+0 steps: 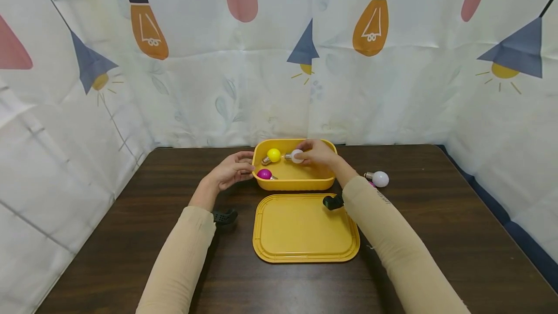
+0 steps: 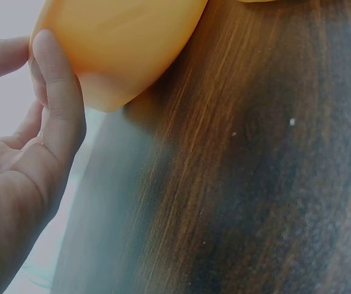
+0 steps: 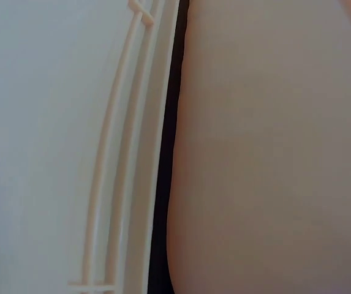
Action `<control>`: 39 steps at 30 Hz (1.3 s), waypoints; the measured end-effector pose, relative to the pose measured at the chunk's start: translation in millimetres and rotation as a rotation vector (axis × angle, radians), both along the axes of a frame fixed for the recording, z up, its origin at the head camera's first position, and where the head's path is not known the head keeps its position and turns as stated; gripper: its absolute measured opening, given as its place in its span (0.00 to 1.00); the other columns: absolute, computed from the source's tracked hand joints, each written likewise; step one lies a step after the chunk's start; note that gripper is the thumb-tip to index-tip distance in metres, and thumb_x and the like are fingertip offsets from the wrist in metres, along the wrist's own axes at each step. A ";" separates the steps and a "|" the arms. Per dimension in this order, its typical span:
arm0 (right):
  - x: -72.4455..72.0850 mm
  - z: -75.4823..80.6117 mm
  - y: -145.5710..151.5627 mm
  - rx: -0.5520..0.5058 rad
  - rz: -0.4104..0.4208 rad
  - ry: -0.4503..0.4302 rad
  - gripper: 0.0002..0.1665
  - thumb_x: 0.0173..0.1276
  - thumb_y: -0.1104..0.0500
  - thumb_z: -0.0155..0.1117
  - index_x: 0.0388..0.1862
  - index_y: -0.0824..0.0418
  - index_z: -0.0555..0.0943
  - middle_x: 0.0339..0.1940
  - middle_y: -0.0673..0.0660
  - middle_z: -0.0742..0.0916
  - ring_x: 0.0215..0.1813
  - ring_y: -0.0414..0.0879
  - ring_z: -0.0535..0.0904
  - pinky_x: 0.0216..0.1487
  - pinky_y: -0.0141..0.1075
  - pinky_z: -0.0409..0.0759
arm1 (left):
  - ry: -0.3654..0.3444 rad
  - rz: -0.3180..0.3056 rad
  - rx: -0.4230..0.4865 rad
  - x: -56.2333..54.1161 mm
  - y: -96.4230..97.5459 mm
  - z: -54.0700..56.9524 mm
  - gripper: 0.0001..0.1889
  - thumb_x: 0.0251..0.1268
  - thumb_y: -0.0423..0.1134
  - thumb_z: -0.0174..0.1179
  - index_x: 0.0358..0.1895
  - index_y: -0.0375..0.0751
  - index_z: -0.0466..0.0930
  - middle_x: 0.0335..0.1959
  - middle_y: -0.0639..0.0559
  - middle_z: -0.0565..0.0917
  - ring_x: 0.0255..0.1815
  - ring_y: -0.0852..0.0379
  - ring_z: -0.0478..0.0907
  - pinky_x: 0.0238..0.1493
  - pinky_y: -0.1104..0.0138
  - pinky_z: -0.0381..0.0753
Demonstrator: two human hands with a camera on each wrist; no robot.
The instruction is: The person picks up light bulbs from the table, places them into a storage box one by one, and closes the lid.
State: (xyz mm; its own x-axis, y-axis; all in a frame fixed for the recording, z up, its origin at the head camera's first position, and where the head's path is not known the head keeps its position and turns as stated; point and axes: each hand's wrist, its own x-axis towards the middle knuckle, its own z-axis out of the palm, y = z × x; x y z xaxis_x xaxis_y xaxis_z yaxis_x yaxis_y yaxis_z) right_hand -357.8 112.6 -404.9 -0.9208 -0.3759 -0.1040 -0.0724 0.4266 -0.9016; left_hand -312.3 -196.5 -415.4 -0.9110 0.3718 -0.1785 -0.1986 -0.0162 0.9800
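Observation:
A yellow bin (image 1: 301,184) stands at the table's middle back. Inside lie a yellow bulb (image 1: 273,155) and a magenta bulb (image 1: 264,174). My right hand (image 1: 303,157) pinches a white bulb (image 1: 297,156) just above the bin's floor, its metal base pointing left. My left hand (image 1: 249,167) rests against the bin's left end. In the left wrist view its fingers (image 2: 56,92) lie fairly straight on the bin's outer wall (image 2: 126,43). The right wrist view is washed out: only a ribbed lid rim (image 3: 120,153) and a pale smooth surface show, no hand.
The bin's yellow lid (image 1: 305,229) lies flat in front of it, between my forearms. A second white bulb (image 1: 380,179) lies on the dark wooden table (image 1: 436,236) to the right, with something pink half hidden behind my sleeve. Printed curtains close in three sides.

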 end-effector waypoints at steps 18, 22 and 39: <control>0.7 -4.0 -3.6 0.008 0.001 0.029 0.20 0.72 0.61 0.71 0.59 0.68 0.80 0.55 0.64 0.82 0.52 0.53 0.79 0.52 0.40 0.85 | 0.004 -0.006 -0.004 -0.4 -0.6 -1.5 0.32 0.74 0.25 0.55 0.77 0.29 0.54 0.62 0.28 0.72 0.41 0.55 0.83 0.49 0.65 0.86; 0.5 -5.2 -4.8 0.027 -0.003 0.051 0.21 0.71 0.60 0.71 0.59 0.66 0.81 0.55 0.63 0.83 0.52 0.52 0.79 0.51 0.39 0.85 | 0.001 -0.005 -0.002 0.4 -0.5 -0.5 0.32 0.74 0.25 0.55 0.77 0.29 0.54 0.63 0.28 0.71 0.42 0.55 0.83 0.48 0.65 0.86; 1.4 -6.4 -4.9 0.005 -0.001 0.049 0.22 0.70 0.61 0.73 0.59 0.65 0.80 0.55 0.63 0.83 0.52 0.54 0.80 0.50 0.39 0.85 | 0.003 -0.006 -0.001 2.4 -0.3 1.8 0.31 0.74 0.24 0.54 0.76 0.29 0.55 0.61 0.29 0.73 0.38 0.56 0.83 0.46 0.66 0.86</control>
State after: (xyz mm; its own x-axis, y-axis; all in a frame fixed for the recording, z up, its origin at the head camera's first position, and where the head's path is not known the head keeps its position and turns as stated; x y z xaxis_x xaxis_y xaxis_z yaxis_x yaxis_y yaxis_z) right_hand -356.4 107.7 -411.3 -0.9253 -0.3744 -0.0604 -0.1161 0.4312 -0.8948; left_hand -309.9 -196.8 -413.6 -0.9093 0.3771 -0.1758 -0.1955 -0.0144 0.9806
